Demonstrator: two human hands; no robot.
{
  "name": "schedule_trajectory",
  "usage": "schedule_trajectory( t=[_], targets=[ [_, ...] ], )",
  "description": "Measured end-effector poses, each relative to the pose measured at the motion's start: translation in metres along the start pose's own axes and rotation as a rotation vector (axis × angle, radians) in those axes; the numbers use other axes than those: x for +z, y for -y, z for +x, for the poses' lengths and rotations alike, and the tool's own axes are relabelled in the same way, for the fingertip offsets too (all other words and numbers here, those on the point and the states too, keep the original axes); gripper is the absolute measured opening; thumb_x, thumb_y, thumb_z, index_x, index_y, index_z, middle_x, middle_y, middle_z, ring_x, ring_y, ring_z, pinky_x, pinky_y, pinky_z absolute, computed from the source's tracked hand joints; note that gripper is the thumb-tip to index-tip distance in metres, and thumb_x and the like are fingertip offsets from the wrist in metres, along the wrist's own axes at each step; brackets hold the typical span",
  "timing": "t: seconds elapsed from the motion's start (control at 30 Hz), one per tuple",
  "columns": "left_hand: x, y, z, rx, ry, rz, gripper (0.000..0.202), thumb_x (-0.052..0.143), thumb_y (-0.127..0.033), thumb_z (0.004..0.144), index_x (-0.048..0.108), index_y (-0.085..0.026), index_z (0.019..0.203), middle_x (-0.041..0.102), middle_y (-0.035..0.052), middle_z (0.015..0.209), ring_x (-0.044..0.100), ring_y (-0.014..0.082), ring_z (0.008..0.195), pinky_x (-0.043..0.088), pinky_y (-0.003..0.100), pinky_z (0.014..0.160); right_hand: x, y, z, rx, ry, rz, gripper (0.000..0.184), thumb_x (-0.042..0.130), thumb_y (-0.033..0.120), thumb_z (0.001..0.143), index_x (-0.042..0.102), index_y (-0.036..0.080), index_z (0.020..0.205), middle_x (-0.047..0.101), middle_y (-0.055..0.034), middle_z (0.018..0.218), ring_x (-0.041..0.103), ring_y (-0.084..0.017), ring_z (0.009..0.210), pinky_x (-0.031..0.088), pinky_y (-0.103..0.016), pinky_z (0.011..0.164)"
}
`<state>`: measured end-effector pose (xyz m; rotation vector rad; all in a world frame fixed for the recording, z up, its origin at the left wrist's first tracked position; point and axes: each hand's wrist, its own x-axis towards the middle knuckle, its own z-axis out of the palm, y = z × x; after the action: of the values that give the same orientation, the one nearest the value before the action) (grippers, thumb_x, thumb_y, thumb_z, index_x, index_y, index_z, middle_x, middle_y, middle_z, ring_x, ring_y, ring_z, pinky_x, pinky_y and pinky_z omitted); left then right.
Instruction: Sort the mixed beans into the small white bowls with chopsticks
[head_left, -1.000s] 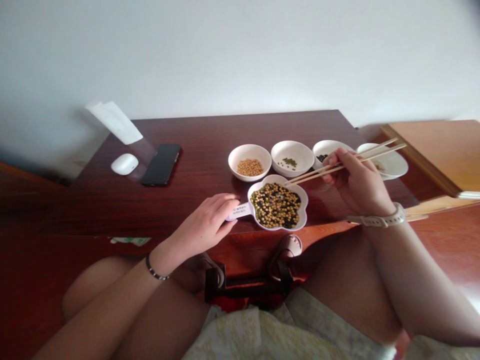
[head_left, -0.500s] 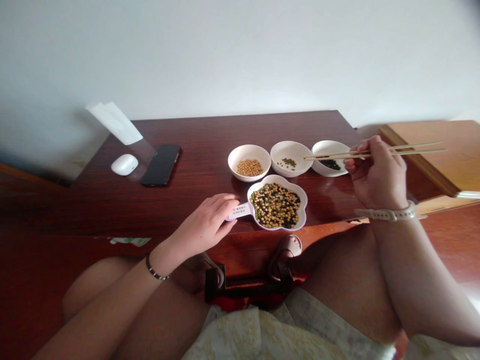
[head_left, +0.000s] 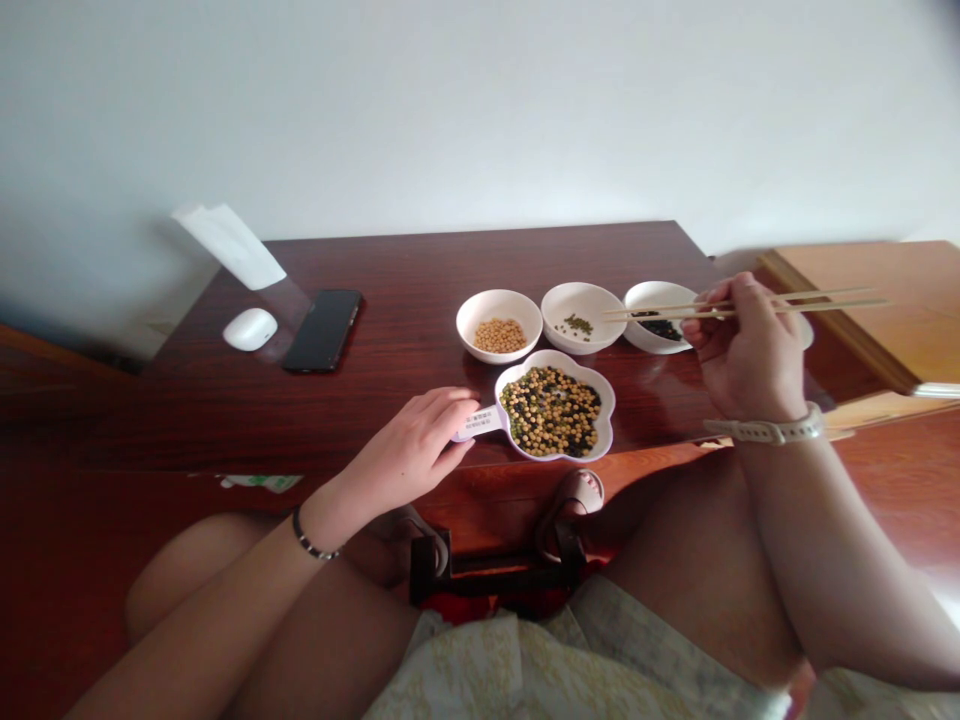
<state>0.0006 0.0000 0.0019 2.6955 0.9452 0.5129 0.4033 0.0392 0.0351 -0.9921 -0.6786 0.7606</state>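
Note:
My left hand (head_left: 424, 440) is closed on the labelled handle of a flower-shaped bowl (head_left: 609, 405) at the table's front edge. Mixed yellow, green and black beans (head_left: 551, 410) fill that bowl. In my right hand (head_left: 754, 345) is a pair of chopsticks (head_left: 675, 312), held nearly level, tips over the right side of the middle white bowl (head_left: 581, 295). No bean shows between the tips. Green beans (head_left: 576, 326) lie in the middle bowl. The left white bowl (head_left: 480, 305) contains yellow beans (head_left: 500, 336). Black beans (head_left: 660, 328) are in the right white bowl (head_left: 656, 292), partly covered by chopsticks and fingers.
On the dark wooden table (head_left: 405, 330) lie a black phone (head_left: 324, 330) and a white rounded case (head_left: 250, 329). A folded white paper (head_left: 231, 246) is at the back left. A lighter wooden piece of furniture (head_left: 862, 300) stands right of the table, and a wall (head_left: 465, 120) rises behind.
My right hand and the chopsticks have shifted slightly left, bringing the tips a little further over the middle bowl. My left hand and the flower-shaped bowl have stayed in place.

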Motion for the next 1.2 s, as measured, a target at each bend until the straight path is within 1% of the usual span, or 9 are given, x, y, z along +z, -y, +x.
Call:
schedule_trajectory(
  t=[0.2, 0.37, 0.53, 0.67, 0.77, 0.83, 0.97, 1.2],
  targets=[
    [0.000, -0.001, 0.001, -0.009, -0.006, -0.008, 0.034, 0.058, -0.019, 0.111, 0.054, -0.024, 0.145, 0.065, 0.0142, 0.151, 0.063, 0.0336, 0.144, 0.055, 0.058, 0.123, 0.003, 0.002, -0.005, 0.012, 0.046, -0.011, 0.040, 0.058, 0.017, 0.111, 0.068, 0.016, 0.071, 0.063, -0.0018, 0.076, 0.059, -0.010, 0.055, 0.055, -0.017, 0.048],
    [-0.002, -0.003, 0.002, -0.007, 0.013, -0.002, 0.033, 0.059, -0.018, 0.112, 0.052, -0.021, 0.145, 0.064, 0.0156, 0.151, 0.062, 0.0341, 0.145, 0.054, 0.058, 0.124, 0.005, 0.001, -0.008, -0.001, 0.068, -0.002, 0.041, 0.055, 0.017, 0.111, 0.069, 0.015, 0.073, 0.063, -0.0025, 0.078, 0.058, -0.010, 0.056, 0.055, -0.018, 0.048],
    [-0.004, -0.005, 0.002, -0.014, 0.026, -0.001, 0.032, 0.057, -0.015, 0.114, 0.053, -0.017, 0.145, 0.063, 0.0170, 0.152, 0.060, 0.0332, 0.146, 0.051, 0.056, 0.127, 0.006, 0.001, -0.013, 0.005, 0.068, -0.049, 0.035, 0.070, 0.026, 0.107, 0.068, 0.016, 0.073, 0.063, -0.0011, 0.078, 0.058, -0.009, 0.055, 0.054, -0.017, 0.049],
    [-0.002, -0.003, 0.002, -0.004, 0.004, -0.013, 0.033, 0.058, -0.017, 0.112, 0.053, -0.020, 0.145, 0.064, 0.0160, 0.151, 0.061, 0.0337, 0.145, 0.053, 0.058, 0.125, 0.007, 0.000, -0.014, 0.023, 0.074, -0.027, 0.032, 0.068, 0.023, 0.106, 0.069, 0.016, 0.075, 0.062, -0.0012, 0.079, 0.057, -0.009, 0.058, 0.054, -0.016, 0.049],
    [-0.001, -0.002, 0.001, -0.008, -0.008, -0.027, 0.036, 0.059, -0.019, 0.111, 0.053, -0.026, 0.146, 0.065, 0.0134, 0.150, 0.063, 0.0329, 0.144, 0.055, 0.059, 0.123, 0.008, 0.000, -0.015, 0.031, 0.073, -0.030, 0.032, 0.071, 0.025, 0.106, 0.068, 0.017, 0.075, 0.063, -0.0009, 0.081, 0.057, -0.009, 0.057, 0.054, -0.016, 0.048],
    [0.000, -0.001, 0.001, -0.017, -0.001, -0.026, 0.037, 0.058, -0.019, 0.112, 0.052, -0.028, 0.147, 0.065, 0.0126, 0.151, 0.062, 0.0323, 0.145, 0.055, 0.058, 0.124, 0.008, -0.001, -0.016, 0.032, 0.084, -0.047, 0.032, 0.070, 0.025, 0.107, 0.068, 0.018, 0.076, 0.064, -0.0008, 0.081, 0.057, -0.009, 0.055, 0.053, -0.016, 0.047],
    [0.000, -0.001, 0.001, -0.008, 0.010, -0.009, 0.035, 0.058, -0.020, 0.112, 0.052, -0.025, 0.147, 0.064, 0.0138, 0.152, 0.061, 0.0324, 0.146, 0.053, 0.056, 0.125, 0.006, -0.001, -0.017, 0.041, 0.115, -0.060, 0.031, 0.068, 0.026, 0.107, 0.070, 0.018, 0.077, 0.064, -0.0011, 0.080, 0.061, -0.009, 0.054, 0.052, -0.016, 0.044],
    [0.001, 0.000, 0.001, 0.010, -0.005, 0.005, 0.034, 0.058, -0.020, 0.113, 0.052, -0.022, 0.146, 0.064, 0.0149, 0.151, 0.062, 0.0331, 0.143, 0.054, 0.057, 0.123, 0.002, -0.001, -0.015, 0.085, 0.156, -0.088, 0.028, 0.080, 0.034, 0.099, 0.070, 0.017, 0.079, 0.065, 0.0003, 0.079, 0.064, -0.008, 0.054, 0.054, -0.015, 0.046]
  ],
)
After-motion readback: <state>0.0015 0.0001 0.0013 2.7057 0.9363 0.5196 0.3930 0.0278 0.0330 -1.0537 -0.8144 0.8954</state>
